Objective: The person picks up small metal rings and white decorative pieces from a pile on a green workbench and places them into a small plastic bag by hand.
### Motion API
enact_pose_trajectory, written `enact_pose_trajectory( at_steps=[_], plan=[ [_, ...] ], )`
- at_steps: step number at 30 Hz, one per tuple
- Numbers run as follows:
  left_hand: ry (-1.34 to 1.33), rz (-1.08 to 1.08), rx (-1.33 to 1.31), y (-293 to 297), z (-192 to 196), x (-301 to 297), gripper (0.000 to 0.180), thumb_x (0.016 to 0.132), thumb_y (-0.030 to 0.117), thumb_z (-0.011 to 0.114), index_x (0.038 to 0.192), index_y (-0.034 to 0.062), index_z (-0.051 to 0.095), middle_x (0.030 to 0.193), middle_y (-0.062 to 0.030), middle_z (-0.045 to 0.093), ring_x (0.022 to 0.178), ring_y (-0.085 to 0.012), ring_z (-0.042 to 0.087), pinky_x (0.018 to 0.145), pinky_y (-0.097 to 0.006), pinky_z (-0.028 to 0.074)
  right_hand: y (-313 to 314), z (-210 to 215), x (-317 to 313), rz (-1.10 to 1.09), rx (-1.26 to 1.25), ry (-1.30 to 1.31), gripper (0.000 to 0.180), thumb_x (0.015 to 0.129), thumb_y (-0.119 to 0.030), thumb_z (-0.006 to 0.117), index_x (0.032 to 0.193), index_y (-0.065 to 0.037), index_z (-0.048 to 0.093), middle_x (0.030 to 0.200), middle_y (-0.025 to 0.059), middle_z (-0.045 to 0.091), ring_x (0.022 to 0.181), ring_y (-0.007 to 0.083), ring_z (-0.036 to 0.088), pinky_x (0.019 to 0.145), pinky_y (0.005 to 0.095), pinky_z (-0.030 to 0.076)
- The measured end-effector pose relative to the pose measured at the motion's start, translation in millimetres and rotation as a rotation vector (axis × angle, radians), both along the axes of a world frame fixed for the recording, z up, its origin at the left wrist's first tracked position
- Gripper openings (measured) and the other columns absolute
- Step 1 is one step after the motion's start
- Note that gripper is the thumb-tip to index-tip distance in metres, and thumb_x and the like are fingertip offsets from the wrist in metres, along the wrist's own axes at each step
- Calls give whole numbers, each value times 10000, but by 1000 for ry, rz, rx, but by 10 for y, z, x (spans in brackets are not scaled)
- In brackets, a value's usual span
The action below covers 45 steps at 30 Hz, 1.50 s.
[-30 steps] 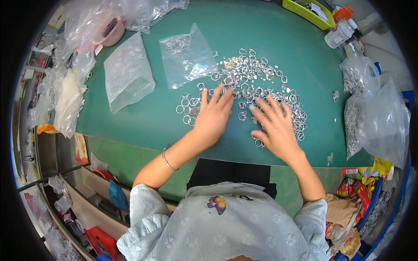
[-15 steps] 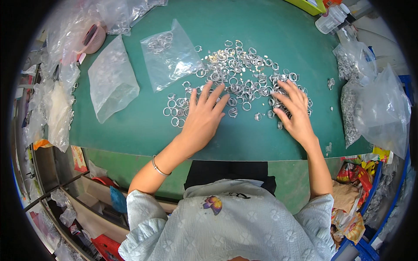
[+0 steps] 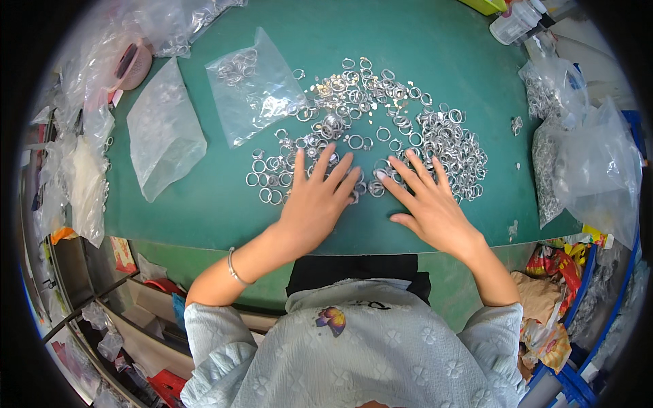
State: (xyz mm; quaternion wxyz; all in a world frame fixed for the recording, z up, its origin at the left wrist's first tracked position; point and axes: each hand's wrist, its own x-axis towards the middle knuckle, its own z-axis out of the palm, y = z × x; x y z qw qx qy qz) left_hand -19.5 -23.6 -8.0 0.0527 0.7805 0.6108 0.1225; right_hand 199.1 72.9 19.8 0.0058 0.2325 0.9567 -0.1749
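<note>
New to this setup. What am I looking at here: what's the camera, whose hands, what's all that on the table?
There is no machine: a person works with bare hands. The one view comes from a wide fisheye camera worn on the head, looking down, so straight edges bend near the rim. The left hand and right hand lie flat, fingers spread, on a green table at the near edge of a scatter of small metal rings. Neither hand grips anything. A clear bag with some rings lies beyond the left hand, an empty-looking clear bag further left, and fuller bags of rings on the right.

Loose silver metal rings scattered flat across green table
</note>
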Motion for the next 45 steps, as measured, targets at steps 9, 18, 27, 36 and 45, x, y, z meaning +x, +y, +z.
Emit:
enact_pose_trajectory(
  at_steps=[9, 18, 27, 36, 45],
  plan=[
    [-240, 123, 63, 40, 55, -134, 360, 820, 31, 636, 1173, 57, 570, 1301, -123, 477, 1288, -331, 411, 1076, -542, 284, 324, -37, -131, -225, -9, 475, 238, 751, -58, 713, 983, -61, 660, 1104, 67, 592, 1016, 266, 536, 875, 379, 396],
    [-181, 123, 24, 371, -6, -236, 377, 853, 34, 579, 1228, 56, 548, 1396, -138, 427, 1324, -372, 352, 1061, -570, 292, 479, -280, -438, -19, 106, 541, 188, 766, -54, 704, 905, -11, 586, 1062, 113, 613, 944, 264, 591, 823, 388, 467],
    [-268, -142, -102, -119, 245, -53, 401, 726, -103, 545, 1099, 25, 619, 1379, -118, 462, 1302, -345, 404, 1084, -540, 290, 173, 5, 236, -564, -1675, 1257, 249, 927, -27, 443, 1174, -4, 465, 1086, 173, 592, 804, 233, 580, 667, 310, 475],
    [-251, 5, 25, -34, 64, 347, 314, 797, 64, 662, 1106, 66, 609, 1306, -108, 493, 1223, -305, 449, 1030, -507, 288, -271, -162, 13, -485, -7, 389, 176, 760, -67, 728, 899, -34, 626, 775, 86, 491, 669, 245, 534, 610, 350, 434],
    [-263, 90, 56, -18, 66, 423, 320, 779, 52, 667, 1091, 71, 600, 1255, -102, 497, 1183, -294, 466, 979, -472, 303, -143, -106, 208, -619, -116, 524, 112, 784, -23, 687, 850, -21, 597, 771, 103, 527, 641, 249, 524, 586, 356, 435]
  ],
)
